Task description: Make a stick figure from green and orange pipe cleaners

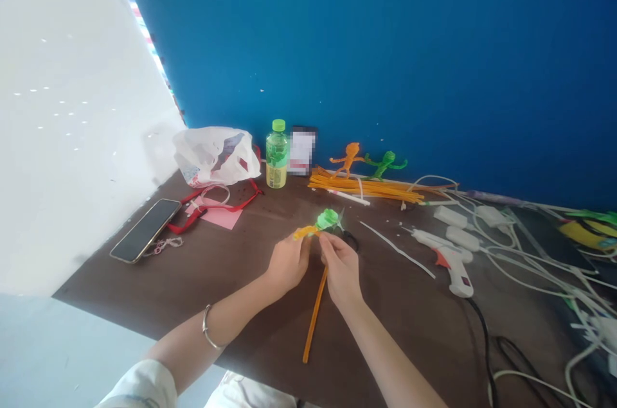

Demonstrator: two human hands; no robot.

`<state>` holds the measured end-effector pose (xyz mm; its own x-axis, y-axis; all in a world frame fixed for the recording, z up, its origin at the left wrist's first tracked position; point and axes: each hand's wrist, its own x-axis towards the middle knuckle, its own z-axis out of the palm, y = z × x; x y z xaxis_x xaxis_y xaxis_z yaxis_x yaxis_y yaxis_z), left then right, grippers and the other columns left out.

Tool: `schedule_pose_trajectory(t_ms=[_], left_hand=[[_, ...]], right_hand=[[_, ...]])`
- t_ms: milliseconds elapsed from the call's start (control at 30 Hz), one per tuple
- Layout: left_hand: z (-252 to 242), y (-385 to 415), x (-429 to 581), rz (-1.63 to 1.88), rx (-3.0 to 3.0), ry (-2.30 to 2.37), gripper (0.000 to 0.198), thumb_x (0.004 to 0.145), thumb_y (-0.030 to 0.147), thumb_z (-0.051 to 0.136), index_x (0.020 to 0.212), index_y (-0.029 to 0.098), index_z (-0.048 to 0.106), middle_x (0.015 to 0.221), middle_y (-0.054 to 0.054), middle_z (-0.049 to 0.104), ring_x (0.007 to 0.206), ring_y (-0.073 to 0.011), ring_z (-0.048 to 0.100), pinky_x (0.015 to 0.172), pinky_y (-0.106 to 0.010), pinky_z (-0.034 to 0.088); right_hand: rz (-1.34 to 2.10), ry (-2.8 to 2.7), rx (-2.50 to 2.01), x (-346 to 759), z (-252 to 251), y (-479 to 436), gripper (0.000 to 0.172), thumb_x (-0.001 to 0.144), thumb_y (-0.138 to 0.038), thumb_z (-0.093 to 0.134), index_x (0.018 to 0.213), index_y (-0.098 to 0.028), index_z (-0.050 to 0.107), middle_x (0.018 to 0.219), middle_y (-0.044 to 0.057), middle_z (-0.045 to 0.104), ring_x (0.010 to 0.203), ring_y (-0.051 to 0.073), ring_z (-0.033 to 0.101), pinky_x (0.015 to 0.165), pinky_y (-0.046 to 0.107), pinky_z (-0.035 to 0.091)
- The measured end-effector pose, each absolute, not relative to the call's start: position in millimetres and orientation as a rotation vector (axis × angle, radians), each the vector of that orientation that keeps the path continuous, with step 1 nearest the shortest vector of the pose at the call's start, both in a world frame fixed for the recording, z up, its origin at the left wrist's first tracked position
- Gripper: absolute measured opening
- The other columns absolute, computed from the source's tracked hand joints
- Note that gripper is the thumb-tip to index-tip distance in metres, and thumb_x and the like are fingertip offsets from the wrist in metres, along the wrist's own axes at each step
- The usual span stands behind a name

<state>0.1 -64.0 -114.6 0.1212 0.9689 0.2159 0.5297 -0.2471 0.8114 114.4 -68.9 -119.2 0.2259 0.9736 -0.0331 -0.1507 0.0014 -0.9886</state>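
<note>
Green-and-orange fuzzy piece [328, 219], held above bench [424, 331], between both hands. Left hand [288, 265]: fingers clamped on its orange part. Right hand [342, 268]: fingers pinched together just below its green part, orange stem [315, 315] slanting down beneath. Nearby, to the right: white strip [398, 248]; glue gun [454, 258]. Farther back: orange bundle [373, 189], orange figure [351, 155], green figure [386, 162], green-capped bottle [276, 157]. At left: phone [146, 230].

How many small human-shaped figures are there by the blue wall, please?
2: an orange fuzzy figure by the bundled orange stems, and a green fuzzy figure to its right.
</note>
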Motion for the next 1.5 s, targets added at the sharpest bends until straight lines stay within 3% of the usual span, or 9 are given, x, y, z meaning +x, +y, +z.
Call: schedule_pose_trajectory(t_ms=[167,333,433,567,800,1000,1200,1333,1500], left_hand=[[-113,-61,3,1.111,1.296,1.112,0.030,0.082,0.038,0.040,0.062,0.016,0.048,0.055,0.001,0.051,0.047,-0.0093,0.047,0.052,-0.023,0.036],[-115,-56,5,1.087,0.836,0.793,0.025,0.073,0.037,0.055,0.066,0.013,0.051,0.053,0.002,0.048,0.042,-0.0057,0.040,0.046,-0.021,0.033],[-112,-54,3,0.983,0.625,0.623,0.018,0.071,0.030,0.059,0.071,0.013,0.053,0.052,0.003,0.043,0.040,-0.0037,0.033,0.043,-0.018,0.031],[-108,-54,-3,0.810,0.354,0.376,0.010,0.077,0.019,0.051,0.072,0.011,0.050,0.053,0.005,0.032,0.040,-0.0017,0.026,0.039,-0.013,0.025],[-109,-56,-14,0.609,0.193,0.336,0.018,0.080,0.017,0.041,0.062,0.016,0.038,0.048,0.008,0.012,0.034,-0.0030,0.008,0.032,-0.014,0.015],[-115,-59,-14,0.575,0.202,0.375,0.023,0.078,0.018,0.041,0.058,0.018,0.030,0.044,0.010,0.007,0.034,-0.0038,0.000,0.032,-0.016,0.009],[-110,-59,-13,0.513,0.218,0.342,0.020,0.076,0.018,0.042,0.058,0.017,0.035,0.041,0.009,0.013,0.032,-0.0031,0.005,0.032,-0.015,0.009],[-107,-54,-7,0.453,0.470,0.439,0.020,0.077,0.027,0.039,0.064,0.014,0.047,0.042,0.004,0.032,0.031,-0.0048,0.022,0.034,-0.018,0.019],[-108,-58,2,1.083,0.995,1.054,0.018,0.075,0.028,0.042,0.085,0.016,0.052,0.073,-0.003,0.055,0.058,-0.0123,0.052,0.057,-0.027,0.042]], right_hand=[[1.078,-1.054,-1.187,112,-119,-70,0.029,0.072,-0.041,0.058,0.084,-0.016,0.066,0.069,0.003,0.060,0.061,0.014,0.053,0.052,0.026,0.041],[0.930,-1.090,-1.263,113,-119,-71,0.026,0.071,-0.040,0.059,0.080,-0.017,0.065,0.080,0.006,0.064,0.072,0.018,0.058,0.063,0.030,0.046],[0.959,-1.021,-1.301,114,-119,-70,0.027,0.068,-0.042,0.061,0.077,-0.017,0.064,0.071,0.003,0.063,0.063,0.016,0.056,0.056,0.028,0.043],[1.228,-0.856,-1.188,114,-115,-68,0.027,0.064,-0.043,0.066,0.073,-0.018,0.063,0.060,-0.002,0.057,0.051,0.011,0.048,0.048,0.024,0.036],[1.601,-0.833,-1.009,117,-109,-67,0.028,0.061,-0.043,0.069,0.070,-0.017,0.065,0.052,-0.005,0.048,0.043,0.004,0.031,0.041,0.019,0.022],[1.725,-0.839,-0.942,120,-109,-70,0.029,0.064,-0.043,0.068,0.077,-0.018,0.067,0.061,-0.001,0.055,0.052,0.007,0.044,0.046,0.019,0.030],[1.576,-0.816,-0.973,115,-105,-73,0.025,0.062,-0.039,0.070,0.057,-0.016,0.061,0.054,-0.003,0.050,0.048,0.007,0.042,0.047,0.021,0.032],[1.459,-0.816,-1.052,116,-108,-71,0.027,0.066,-0.039,0.066,0.054,-0.017,0.057,0.047,-0.004,0.043,0.043,0.007,0.038,0.041,0.022,0.030],[1.207,-0.816,-1.162,122,-114,-64,0.023,0.067,-0.040,0.065,0.069,-0.016,0.066,0.048,-0.004,0.044,0.042,0.007,0.034,0.038,0.022,0.027]])
